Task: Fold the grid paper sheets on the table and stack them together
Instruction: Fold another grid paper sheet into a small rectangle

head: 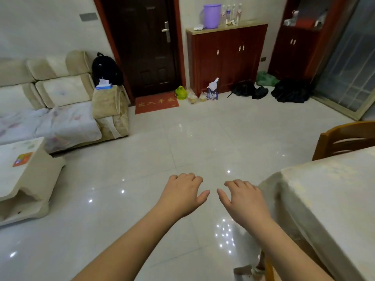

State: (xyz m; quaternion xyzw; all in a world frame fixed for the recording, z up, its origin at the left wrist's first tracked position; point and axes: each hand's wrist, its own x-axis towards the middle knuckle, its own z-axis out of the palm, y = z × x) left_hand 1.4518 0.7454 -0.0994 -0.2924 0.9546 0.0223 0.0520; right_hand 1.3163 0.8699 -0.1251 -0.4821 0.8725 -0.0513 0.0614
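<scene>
My left hand (183, 194) and my right hand (244, 198) are stretched out in front of me above the glossy tiled floor, palms down, fingers curled a little and apart. Neither hand holds anything. A table (332, 199) with a pale cloth stands at the right edge of the view, just right of my right hand. No grid paper sheets show anywhere in this view.
A wooden chair (345, 138) stands behind the table. A beige sofa (60, 98) and a low coffee table (22, 175) are on the left. A dark door (142, 47), a red cabinet (227, 55) and bags on the floor (290, 90) line the far wall.
</scene>
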